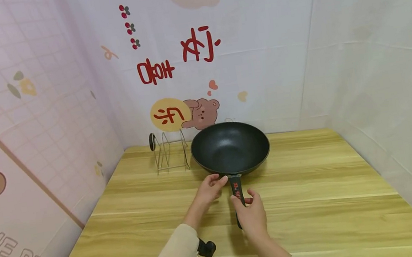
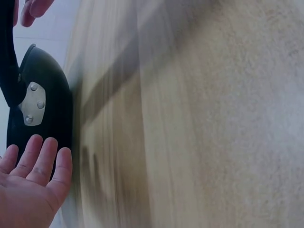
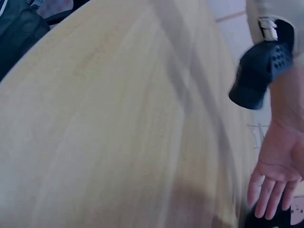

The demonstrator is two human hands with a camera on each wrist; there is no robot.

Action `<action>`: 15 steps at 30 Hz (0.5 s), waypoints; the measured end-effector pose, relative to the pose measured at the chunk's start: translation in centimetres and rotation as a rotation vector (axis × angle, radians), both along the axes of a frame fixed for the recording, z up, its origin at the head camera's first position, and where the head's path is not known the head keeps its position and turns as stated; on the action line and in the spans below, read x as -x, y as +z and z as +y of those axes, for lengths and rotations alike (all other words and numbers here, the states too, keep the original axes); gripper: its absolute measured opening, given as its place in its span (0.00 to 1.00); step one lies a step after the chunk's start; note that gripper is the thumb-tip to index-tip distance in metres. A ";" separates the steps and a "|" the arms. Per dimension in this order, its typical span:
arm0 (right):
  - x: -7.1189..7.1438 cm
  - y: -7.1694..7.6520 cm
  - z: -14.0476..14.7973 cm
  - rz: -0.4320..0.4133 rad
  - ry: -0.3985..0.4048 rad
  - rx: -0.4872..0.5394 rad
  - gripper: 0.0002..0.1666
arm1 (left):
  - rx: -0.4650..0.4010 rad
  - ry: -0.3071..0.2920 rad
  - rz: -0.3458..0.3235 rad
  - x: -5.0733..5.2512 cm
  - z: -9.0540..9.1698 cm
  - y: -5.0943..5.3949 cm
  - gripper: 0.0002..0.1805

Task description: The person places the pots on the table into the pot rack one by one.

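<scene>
A black wok point(image 1: 230, 148) rests upright on the wooden table, its handle point(image 1: 236, 185) pointing toward me. Beside the handle's base my left hand point(image 1: 208, 191) reaches toward the wok's near side with straight fingers. In the left wrist view this palm point(image 2: 35, 183) faces up in front of the wok's wall point(image 2: 50, 90); contact is unclear. My right hand point(image 1: 252, 216) is loosely spread around the handle, thumb over its left side and fingers at its right. Two of its fingertips point(image 2: 40, 5) show beside the handle. The right wrist view shows the left hand point(image 3: 280, 173) with fingers extended.
A wire rack point(image 1: 172, 167) with a black round part stands left of the wok, near the back wall. Printed cloth walls point(image 1: 273, 70) enclose the table point(image 1: 319, 200) on the back and both sides. A black camera point(image 1: 206, 248) is strapped to my left wrist.
</scene>
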State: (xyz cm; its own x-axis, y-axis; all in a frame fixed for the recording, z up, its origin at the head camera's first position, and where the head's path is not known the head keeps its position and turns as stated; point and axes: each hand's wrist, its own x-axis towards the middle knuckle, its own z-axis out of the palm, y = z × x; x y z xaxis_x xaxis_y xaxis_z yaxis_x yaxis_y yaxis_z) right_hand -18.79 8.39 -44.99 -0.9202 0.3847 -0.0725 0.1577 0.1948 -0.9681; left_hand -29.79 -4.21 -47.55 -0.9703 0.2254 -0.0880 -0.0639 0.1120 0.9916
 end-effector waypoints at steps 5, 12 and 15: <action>0.0 -0.7 -0.5 0.000 -0.002 -0.041 0.41 | 0.003 -0.014 0.003 0.1 0.4 -0.4 0.37; 0.2 -1.1 -0.6 -0.018 0.002 -0.054 0.40 | 0.030 -0.052 -0.045 -0.2 1.1 -0.5 0.38; 0.3 -1.2 -0.6 -0.003 0.001 -0.059 0.37 | 0.025 -0.083 -0.055 -0.3 1.3 -0.6 0.39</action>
